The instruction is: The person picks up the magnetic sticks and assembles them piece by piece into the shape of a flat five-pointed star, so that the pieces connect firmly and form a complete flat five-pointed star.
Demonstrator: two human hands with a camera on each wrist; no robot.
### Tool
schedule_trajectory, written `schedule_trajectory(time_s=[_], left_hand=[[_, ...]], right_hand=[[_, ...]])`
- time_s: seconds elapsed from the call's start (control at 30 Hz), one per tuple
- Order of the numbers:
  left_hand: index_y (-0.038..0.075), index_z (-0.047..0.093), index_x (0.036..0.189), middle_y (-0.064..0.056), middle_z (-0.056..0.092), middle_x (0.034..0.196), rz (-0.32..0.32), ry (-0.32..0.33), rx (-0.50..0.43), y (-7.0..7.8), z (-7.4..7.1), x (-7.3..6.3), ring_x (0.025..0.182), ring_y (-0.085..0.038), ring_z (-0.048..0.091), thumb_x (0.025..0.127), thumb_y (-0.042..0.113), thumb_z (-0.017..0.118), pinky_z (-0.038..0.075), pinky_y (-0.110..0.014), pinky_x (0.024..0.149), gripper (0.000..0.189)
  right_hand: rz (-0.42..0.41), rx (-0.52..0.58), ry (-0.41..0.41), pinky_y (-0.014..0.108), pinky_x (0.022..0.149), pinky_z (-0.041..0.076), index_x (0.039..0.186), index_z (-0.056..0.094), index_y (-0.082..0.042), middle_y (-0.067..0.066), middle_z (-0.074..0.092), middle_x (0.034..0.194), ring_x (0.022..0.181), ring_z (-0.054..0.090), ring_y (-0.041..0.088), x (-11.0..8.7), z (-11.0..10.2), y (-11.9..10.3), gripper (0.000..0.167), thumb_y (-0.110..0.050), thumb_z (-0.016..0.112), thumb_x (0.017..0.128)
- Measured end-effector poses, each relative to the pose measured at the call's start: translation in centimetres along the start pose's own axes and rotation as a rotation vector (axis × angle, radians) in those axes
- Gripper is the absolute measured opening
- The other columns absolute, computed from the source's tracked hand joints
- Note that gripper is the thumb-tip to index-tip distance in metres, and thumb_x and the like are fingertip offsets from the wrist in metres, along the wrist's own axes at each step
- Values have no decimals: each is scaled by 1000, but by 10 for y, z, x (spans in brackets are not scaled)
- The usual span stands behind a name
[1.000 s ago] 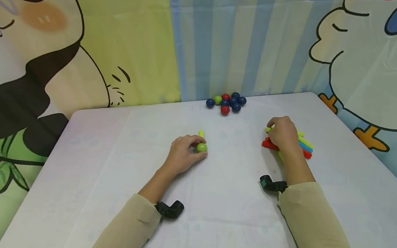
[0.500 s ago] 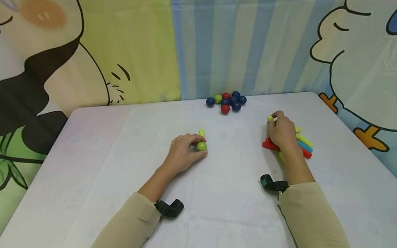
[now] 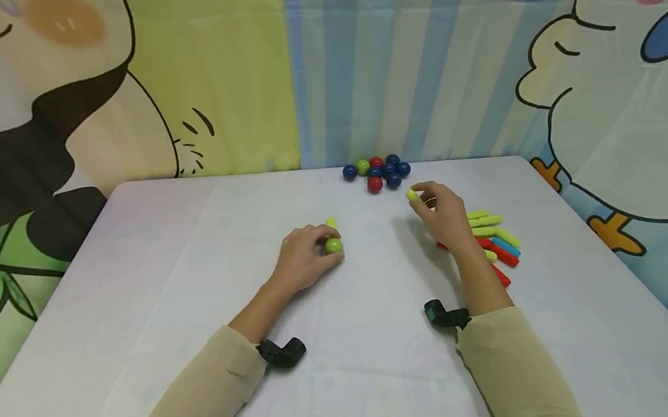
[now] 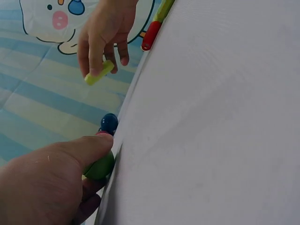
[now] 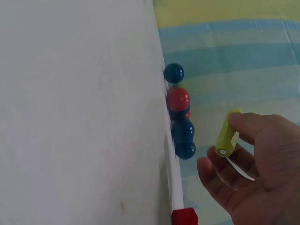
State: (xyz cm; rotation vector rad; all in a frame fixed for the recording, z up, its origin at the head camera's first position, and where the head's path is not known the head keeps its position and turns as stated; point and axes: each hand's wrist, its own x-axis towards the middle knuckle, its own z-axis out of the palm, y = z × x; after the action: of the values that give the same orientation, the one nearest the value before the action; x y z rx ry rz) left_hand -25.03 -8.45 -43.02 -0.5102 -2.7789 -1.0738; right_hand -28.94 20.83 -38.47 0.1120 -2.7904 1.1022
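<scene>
Backdrop: cartoon-printed cloth (image 3: 213, 79), part yellow-green and part blue-striped, behind a white-covered table (image 3: 237, 204).
Left hand (image 3: 305, 255): thumb and fingers curled round a glossy green ball (image 3: 333, 245) near the middle of the table.
Ball-side stick (image 3: 331, 222): lime, showing just past the ball's far side; whether the two are joined, I cannot tell.
Right hand (image 3: 445, 214): thumb and forefinger pinch a lime stick (image 5: 228, 136), the other fingers loosely bent beneath.
Stick in the pinch: raised off the table, between the green ball and the loose sticks; a pale round spot shows on one end.
Loose sticks: lime sticks (image 3: 486, 220), red sticks (image 3: 504, 255) and a blue stick (image 3: 505, 246), lying together by the right forearm.
Far edge: blue balls (image 3: 393, 180), red balls (image 3: 375, 185) and a second green ball (image 3: 363, 167), clustered.
Step in hand: looks like carrying one stick clear of the loose ones while the left hand steadies the ball.
Next move: would seem to call for a firm pinch, a controlled stick angle and a ball that cannot roll.
</scene>
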Motion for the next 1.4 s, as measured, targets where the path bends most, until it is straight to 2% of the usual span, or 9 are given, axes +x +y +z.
schedule_trajectory(time_s=[0.1,0.3,0.43,0.67,0.9,1.23,1.33,1.4], left_hand=[[19,74,117,-4,72,104,-33,44,28,0,-1,0,100,-26,63,88,32,83,45,-50,97,34],[21,73,119,-7,71,107,-104,97,65,-3,-1,0,101,-29,61,89,33,82,42,-53,101,34],[22,73,119,-6,71,106,-109,100,62,-4,-2,1,102,-29,60,89,34,81,40,-53,103,34],[22,74,118,-5,71,105,-107,108,65,-7,-4,2,101,-28,60,89,34,82,39,-55,106,33],[22,73,120,-6,70,106,-113,100,71,-7,-2,4,105,-29,60,89,36,81,37,-56,109,35],[22,73,119,-6,71,105,-107,103,82,-6,-3,3,104,-29,61,89,36,82,37,-57,109,34],[22,73,120,-5,70,102,-105,104,82,-6,-2,3,103,-29,60,89,36,81,37,-57,109,34],[22,73,120,-4,69,101,-105,103,81,-5,-3,3,102,-28,60,90,36,81,37,-57,109,34]], right_hand=[[12,25,-60,51,103,51,138,61,-10,17,60,127,120,57,36,1,9,-9,37,-26,60,104],[-18,35,-216,48,101,51,131,65,-10,16,62,129,118,57,35,4,25,-23,31,-22,63,103],[-51,37,-315,43,98,50,127,69,-11,12,68,124,112,57,30,6,36,-34,28,-20,67,100],[-141,30,-456,44,102,50,114,75,-11,8,73,114,106,62,27,9,57,-49,21,-16,73,94],[-190,28,-502,42,101,51,116,74,-11,8,73,115,104,62,25,10,68,-59,21,-14,73,95],[-179,33,-502,37,94,52,116,75,-12,7,74,114,102,62,24,9,69,-62,21,-17,73,96],[-156,70,-463,36,87,54,118,75,-12,8,73,116,101,63,25,11,68,-57,23,-21,70,98],[-132,97,-389,36,85,54,120,74,-11,9,72,119,102,63,26,14,67,-52,25,-22,68,99]])
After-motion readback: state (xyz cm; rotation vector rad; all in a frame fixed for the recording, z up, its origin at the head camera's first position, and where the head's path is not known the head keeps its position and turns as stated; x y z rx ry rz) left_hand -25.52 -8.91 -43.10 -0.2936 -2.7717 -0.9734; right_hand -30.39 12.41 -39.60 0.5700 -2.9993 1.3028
